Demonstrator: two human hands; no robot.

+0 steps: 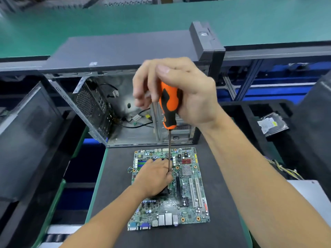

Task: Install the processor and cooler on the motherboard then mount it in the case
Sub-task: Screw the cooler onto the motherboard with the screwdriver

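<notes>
I am fastening the cooler [163,191] onto the one motherboard [186,192] — my right hand [180,90] is gripping the single orange screwdriver [168,106] upright, my left hand [155,178] is pinching its shaft low and resting over the cooler. The board is lying on the tabletop [111,176] before the one open case [125,97]. Next I judge the tip needs seating squarely — mounting is not yet begun.

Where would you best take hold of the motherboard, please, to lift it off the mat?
Grip the motherboard by its bare right edge, coming from the right. It lies flat, that side is open mat, and the left hand and screwdriver occupy its left half. I'd avoid the port-lined near edge.
</notes>
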